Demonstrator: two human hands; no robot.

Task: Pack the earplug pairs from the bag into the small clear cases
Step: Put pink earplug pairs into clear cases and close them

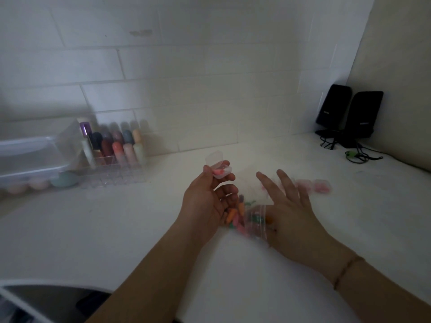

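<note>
My left hand (207,201) pinches a small clear case (220,170) at its fingertips, lid flipped up, with pink earplugs inside. Below and between my hands lies a clear plastic bag (253,220) holding several colourful earplugs (234,217) in orange, pink and green. My right hand (289,210) hovers over the bag with its fingers spread and straight, holding nothing; it looks blurred. Just beyond its fingers, a few small clear cases with pink earplugs (319,185) sit on the white counter (121,229).
A clear organiser (114,157) with lipsticks and bottles stands at the back left, beside a lidded clear box (30,159). Two black speakers (349,113) with tangled cables sit in the back right corner. A tiled wall runs behind.
</note>
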